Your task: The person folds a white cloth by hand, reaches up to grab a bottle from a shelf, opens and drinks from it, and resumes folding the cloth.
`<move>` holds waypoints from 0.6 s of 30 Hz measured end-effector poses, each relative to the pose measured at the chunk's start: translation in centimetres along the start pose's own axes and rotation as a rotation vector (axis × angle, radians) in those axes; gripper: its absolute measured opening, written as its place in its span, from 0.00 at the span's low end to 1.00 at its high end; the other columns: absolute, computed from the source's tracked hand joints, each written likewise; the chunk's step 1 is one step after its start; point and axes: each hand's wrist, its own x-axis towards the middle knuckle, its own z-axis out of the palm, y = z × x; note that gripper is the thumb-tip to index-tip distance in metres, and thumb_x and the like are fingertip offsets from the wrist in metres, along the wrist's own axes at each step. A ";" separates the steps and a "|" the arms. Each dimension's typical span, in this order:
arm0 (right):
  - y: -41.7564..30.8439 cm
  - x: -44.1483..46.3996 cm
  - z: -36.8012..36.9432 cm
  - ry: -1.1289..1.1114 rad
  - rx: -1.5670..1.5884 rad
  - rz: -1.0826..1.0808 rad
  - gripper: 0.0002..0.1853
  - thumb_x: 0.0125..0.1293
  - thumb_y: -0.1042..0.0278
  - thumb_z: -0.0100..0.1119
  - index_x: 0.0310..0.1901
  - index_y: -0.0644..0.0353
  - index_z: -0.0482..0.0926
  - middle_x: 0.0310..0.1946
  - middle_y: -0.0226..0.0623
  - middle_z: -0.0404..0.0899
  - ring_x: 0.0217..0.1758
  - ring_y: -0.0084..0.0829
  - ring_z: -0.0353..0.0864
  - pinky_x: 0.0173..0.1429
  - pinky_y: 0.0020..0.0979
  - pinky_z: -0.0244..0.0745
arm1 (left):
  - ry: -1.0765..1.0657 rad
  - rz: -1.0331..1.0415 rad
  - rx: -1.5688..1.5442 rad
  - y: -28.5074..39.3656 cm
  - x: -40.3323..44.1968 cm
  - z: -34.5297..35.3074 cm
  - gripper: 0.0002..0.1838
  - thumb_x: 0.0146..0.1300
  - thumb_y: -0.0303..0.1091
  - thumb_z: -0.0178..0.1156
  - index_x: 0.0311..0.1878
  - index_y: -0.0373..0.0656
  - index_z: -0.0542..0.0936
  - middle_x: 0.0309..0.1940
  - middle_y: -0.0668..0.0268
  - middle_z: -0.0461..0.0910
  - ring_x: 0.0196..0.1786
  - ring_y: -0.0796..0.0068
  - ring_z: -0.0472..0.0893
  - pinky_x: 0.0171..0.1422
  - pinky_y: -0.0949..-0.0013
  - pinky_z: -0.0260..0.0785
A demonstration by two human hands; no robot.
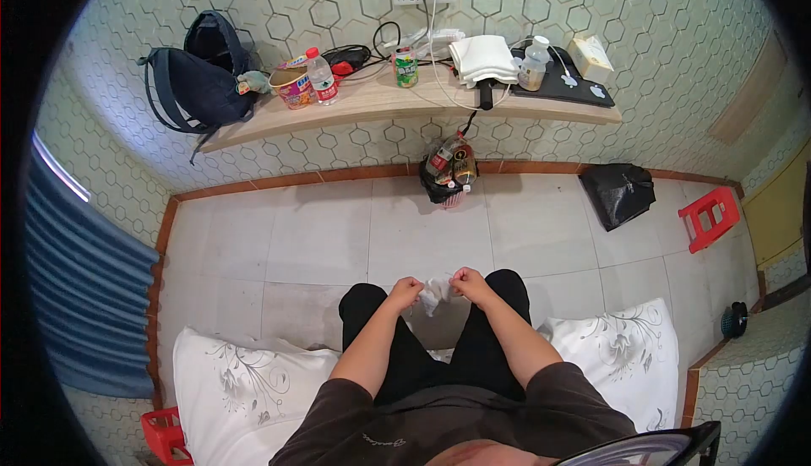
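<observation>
Between my knees, above the tiled floor, a small crumpled whitish piece (432, 297) hangs between my two hands. It looks thin and soft; whether it is tissue or plastic I cannot tell. My left hand (407, 292) is closed in a pinch on its left side. On the other side, the fingers of my right hand (470, 285) pinch its upper right edge. Black trousers (369, 314) cover my legs on both sides of it.
Ahead, a wall shelf (380, 113) carries a backpack (203, 81), noodle cup (292, 90), bottles, a can (405, 69), folded white cloths (484, 60) and a tissue box (590, 59). Below stand a filled bin (448, 196), black bag (619, 196) and red stool (710, 217). White bedding (253, 381) flanks me.
</observation>
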 end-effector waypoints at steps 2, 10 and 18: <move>0.1 0.1 -0.1 -0.006 -0.008 0.000 0.04 0.63 0.75 0.60 0.34 0.60 0.73 0.26 0.34 0.76 0.26 0.24 0.75 0.33 0.22 0.73 | -0.001 0.005 -0.003 -0.1 0.1 -0.1 0.09 0.64 0.34 0.56 0.39 0.39 0.79 0.28 0.64 0.77 0.27 0.77 0.76 0.28 0.77 0.68; 0.2 0.2 0.2 -0.002 0.008 -0.050 0.05 0.63 0.72 0.61 0.33 0.60 0.74 0.24 0.34 0.76 0.25 0.23 0.75 0.30 0.22 0.71 | 0.011 0.032 -0.001 0.3 -0.2 -0.1 0.08 0.64 0.33 0.56 0.38 0.39 0.79 0.27 0.64 0.77 0.27 0.76 0.76 0.28 0.76 0.68; 0.3 -0.5 0.2 0.017 -0.014 -0.017 0.04 0.63 0.75 0.59 0.33 0.59 0.73 0.24 0.34 0.76 0.25 0.24 0.75 0.31 0.22 0.72 | 0.013 0.075 0.010 0.3 -0.2 0.4 0.08 0.63 0.33 0.56 0.37 0.38 0.79 0.25 0.64 0.76 0.26 0.76 0.76 0.28 0.76 0.68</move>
